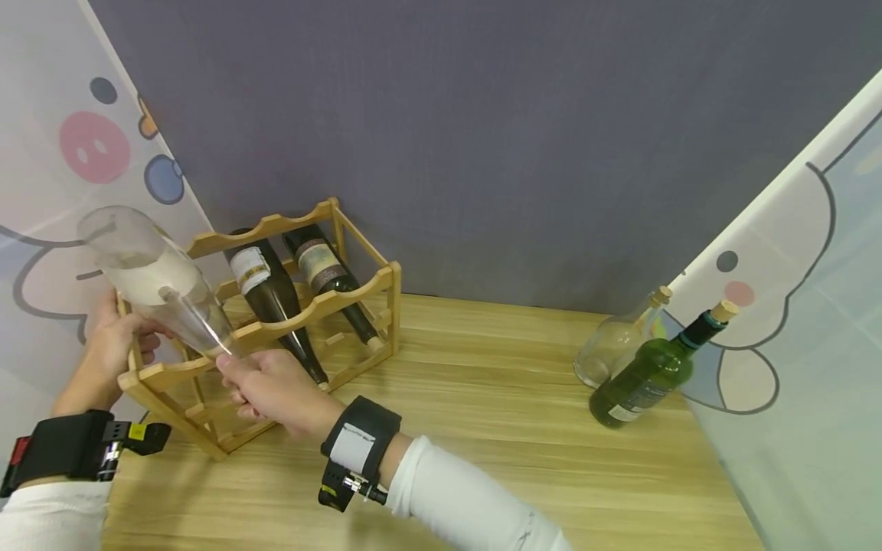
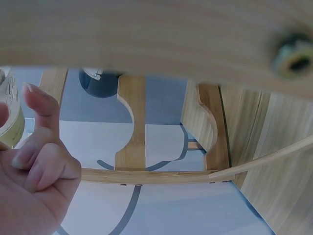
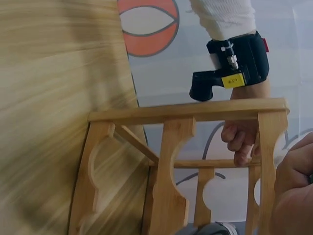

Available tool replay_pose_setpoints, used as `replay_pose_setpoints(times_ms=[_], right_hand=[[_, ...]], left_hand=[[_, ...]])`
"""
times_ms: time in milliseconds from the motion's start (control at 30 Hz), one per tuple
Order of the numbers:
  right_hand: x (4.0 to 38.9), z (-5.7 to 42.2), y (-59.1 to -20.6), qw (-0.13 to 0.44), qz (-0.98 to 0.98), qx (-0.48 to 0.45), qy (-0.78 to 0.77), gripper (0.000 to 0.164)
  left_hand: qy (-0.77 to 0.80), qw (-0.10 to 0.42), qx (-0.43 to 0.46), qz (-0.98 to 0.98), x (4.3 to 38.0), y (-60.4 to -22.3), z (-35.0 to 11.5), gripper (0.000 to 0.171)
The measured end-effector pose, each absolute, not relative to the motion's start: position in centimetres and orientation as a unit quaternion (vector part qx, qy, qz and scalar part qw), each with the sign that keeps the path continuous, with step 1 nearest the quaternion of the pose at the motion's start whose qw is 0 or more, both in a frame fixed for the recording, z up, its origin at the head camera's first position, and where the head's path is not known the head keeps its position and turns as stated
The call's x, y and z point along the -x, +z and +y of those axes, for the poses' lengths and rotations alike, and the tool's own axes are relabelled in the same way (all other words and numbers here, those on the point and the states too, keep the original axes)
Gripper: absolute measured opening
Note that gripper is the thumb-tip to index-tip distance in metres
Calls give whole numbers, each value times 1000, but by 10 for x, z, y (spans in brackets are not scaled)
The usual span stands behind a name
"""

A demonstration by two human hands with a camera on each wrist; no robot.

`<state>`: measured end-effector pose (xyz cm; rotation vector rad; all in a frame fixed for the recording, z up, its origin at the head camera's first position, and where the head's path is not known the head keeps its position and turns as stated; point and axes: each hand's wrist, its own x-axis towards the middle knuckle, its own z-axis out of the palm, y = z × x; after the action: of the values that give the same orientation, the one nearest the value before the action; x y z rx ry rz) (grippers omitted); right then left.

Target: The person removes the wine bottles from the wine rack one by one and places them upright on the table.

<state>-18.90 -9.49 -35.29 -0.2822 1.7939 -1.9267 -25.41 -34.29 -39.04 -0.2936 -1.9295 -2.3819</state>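
A clear glass bottle [image 1: 148,268] with a pale label lies tilted over the left end of the wooden wine rack [image 1: 324,306], base up and neck toward me. My right hand [image 1: 282,386] grips its neck. My left hand [image 1: 113,344] is beside the rack's left end, below the bottle; in the left wrist view, the fingers [image 2: 46,159] are loosely curled with nothing seen between them. Whether it touches the rack or bottle is unclear. Two dark wine bottles, one with a white label [image 1: 265,287] and one with a tan label [image 1: 327,268], lie in the upper row.
A green corked bottle [image 1: 644,383] and a clear corked bottle [image 1: 606,352] stand on the wooden table [image 1: 496,390] at the right. Behind the table rises a grey panel [image 1: 482,153], with cartoon-printed panels [image 1: 827,367] at both sides.
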Motion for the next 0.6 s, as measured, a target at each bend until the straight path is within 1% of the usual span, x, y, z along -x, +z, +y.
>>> replay_pose_setpoints(times_ms=[233, 433, 533, 600], right_hand=[[198, -84, -347, 247, 666, 112, -695, 31], [206, -72, -343, 237, 686, 121, -677, 31], [211, -65, -343, 237, 688, 124, -675, 31], [214, -60, -343, 235, 692, 130, -671, 31]], left_hand=[[-776, 29, 105, -621, 255, -390, -341, 36], [-776, 29, 90, -624, 255, -390, -342, 38], [-777, 19, 78, -624, 254, -389, -344, 42], [-779, 10, 70, -623, 252, -389, -345, 48]])
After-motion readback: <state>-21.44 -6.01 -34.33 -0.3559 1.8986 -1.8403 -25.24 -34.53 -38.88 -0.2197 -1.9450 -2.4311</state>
